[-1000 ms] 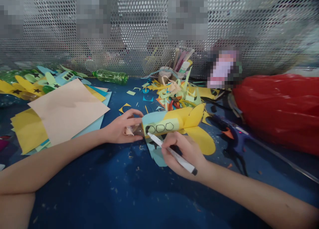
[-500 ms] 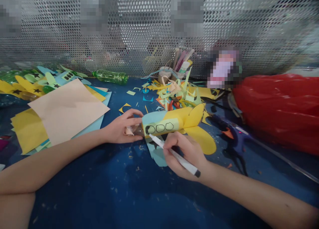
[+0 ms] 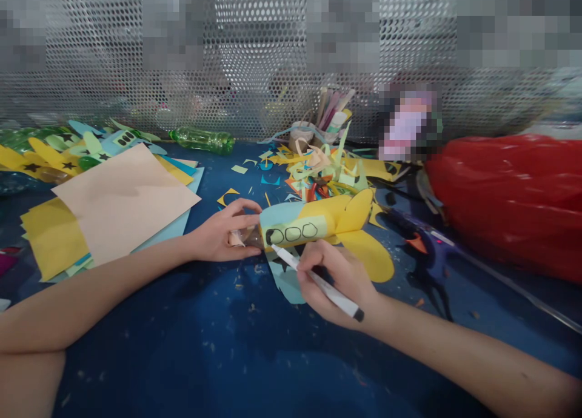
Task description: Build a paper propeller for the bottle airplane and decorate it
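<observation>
A plastic bottle wrapped in yellow and light blue paper (image 3: 313, 211) lies on its side, with yellow fin shapes at its right end. My left hand (image 3: 230, 231) is closed around the bottle's clear left end. Gripped in my right hand (image 3: 339, 278) is a white marker (image 3: 330, 292) with a black end. Its tip touches a pale green strip (image 3: 297, 231) on the bottle, at the leftmost of several drawn ovals. That oval is partly filled in black; the others are outlines. Below the bottle, a light blue paper wing (image 3: 288, 281) bears a dark star, partly hidden by the marker.
Stacked paper sheets (image 3: 127, 206) lie at left, with decorated paper-and-bottle pieces (image 3: 59, 154) behind. A green bottle (image 3: 202, 140) and a heap of paper scraps (image 3: 325, 169) are farther back. At right are a glue gun (image 3: 434, 248) and a red plastic bag (image 3: 509, 206).
Black filling in the leftmost oval has grown slightly around the marker tip. Both hands and the bottle stay almost in place.
</observation>
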Demonstrator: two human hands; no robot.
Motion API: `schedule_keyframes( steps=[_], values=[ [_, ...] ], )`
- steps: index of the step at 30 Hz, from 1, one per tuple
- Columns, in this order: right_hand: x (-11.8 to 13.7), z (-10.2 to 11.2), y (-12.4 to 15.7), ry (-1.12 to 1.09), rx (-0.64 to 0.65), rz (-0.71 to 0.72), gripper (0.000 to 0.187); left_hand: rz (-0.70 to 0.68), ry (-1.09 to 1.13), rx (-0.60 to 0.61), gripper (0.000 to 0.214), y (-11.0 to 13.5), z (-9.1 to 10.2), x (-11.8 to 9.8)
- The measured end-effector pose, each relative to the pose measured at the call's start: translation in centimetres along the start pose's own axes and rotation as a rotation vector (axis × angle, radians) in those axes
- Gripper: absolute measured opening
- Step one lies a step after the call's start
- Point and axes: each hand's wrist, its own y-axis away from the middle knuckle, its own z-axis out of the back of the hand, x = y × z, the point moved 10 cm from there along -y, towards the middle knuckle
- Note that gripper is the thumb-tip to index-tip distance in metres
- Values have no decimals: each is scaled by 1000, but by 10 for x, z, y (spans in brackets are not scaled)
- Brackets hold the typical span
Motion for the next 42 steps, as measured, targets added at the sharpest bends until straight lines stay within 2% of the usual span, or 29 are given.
schedule_keyframes(
  steps=[15, 42],
  values=[
    [-2, -2, 0, 1, 21, -16, 17, -2, -5, 12, 56, 0, -1, 0],
    [2, 4, 0, 21, -21, 24, 19, 5, -16, 21, 50, -1, -1, -1]
  ],
)
